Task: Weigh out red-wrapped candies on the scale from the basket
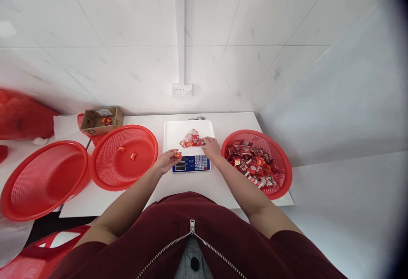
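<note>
A white scale tray point(172, 132) rests above a blue keypad panel point(191, 164). Several red and pink packets point(190, 139) lie together on the tray. My left hand point(166, 161), at the lower left corner of the scale, has its fingers closed on a small red packet point(177, 156). On the right side of the tray, my right hand point(211, 147) pinches a red packet point(202, 142) at the edge of the group.
To the right is a red basket point(286, 164) full of packets. Left of the scale, a red basket point(124, 130) holds a few packets, beside another red basket point(47, 181). A cardboard box point(101, 120) with packets stands behind. A socket point(182, 90) is on the wall.
</note>
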`<act>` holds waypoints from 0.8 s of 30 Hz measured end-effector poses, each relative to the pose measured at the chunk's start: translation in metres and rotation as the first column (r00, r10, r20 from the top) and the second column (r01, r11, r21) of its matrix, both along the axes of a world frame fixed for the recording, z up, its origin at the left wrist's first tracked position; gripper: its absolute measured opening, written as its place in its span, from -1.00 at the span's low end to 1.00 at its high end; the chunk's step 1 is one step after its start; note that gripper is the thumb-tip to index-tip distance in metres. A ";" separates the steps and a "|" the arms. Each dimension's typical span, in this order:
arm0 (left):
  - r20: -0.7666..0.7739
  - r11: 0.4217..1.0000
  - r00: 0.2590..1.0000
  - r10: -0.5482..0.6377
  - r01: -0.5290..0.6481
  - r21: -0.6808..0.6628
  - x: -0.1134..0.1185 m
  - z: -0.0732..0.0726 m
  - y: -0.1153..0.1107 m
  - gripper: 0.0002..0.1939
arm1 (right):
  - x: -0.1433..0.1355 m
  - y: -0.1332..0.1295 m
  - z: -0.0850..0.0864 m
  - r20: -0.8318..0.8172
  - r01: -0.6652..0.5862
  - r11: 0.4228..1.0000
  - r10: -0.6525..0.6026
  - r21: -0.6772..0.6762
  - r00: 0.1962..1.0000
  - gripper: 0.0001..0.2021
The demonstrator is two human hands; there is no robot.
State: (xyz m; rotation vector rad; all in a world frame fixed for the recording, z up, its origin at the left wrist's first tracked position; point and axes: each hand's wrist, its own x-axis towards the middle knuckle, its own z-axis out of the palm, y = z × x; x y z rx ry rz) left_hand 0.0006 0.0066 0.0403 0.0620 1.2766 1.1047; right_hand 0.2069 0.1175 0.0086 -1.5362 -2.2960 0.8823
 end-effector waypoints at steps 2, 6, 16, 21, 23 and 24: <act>0.007 1.000 1.000 0.005 -0.005 -0.019 -0.003 0.001 -0.001 -0.90 | 0.005 0.008 -0.004 0.051 -0.013 1.000 0.012 0.021 0.999 -0.59; 0.019 0.999 1.000 -0.003 0.004 -0.037 -0.003 0.003 -0.004 -0.89 | 0.008 0.012 -0.011 0.096 0.000 0.999 -0.003 0.033 0.995 -0.68; 0.058 0.989 0.988 -0.140 0.138 0.045 0.024 0.009 -0.001 -0.70 | -0.027 -0.038 0.012 -0.170 -0.182 0.983 0.181 0.007 0.969 -0.74; 0.045 0.998 0.999 -0.028 0.025 0.065 0.031 0.009 0.006 -0.86 | -0.040 -0.033 0.011 -0.219 -0.204 0.978 0.188 -0.051 0.957 -0.72; 0.039 0.995 0.997 0.071 -0.073 0.061 0.018 0.011 0.004 -0.87 | -0.037 -0.012 0.006 -0.114 -0.046 0.995 0.035 -0.088 0.993 -0.66; 0.033 0.990 0.991 0.129 -0.130 0.054 0.008 0.013 0.002 -0.86 | -0.035 -0.001 0.004 -0.065 0.010 0.996 -0.016 -0.090 0.998 -0.64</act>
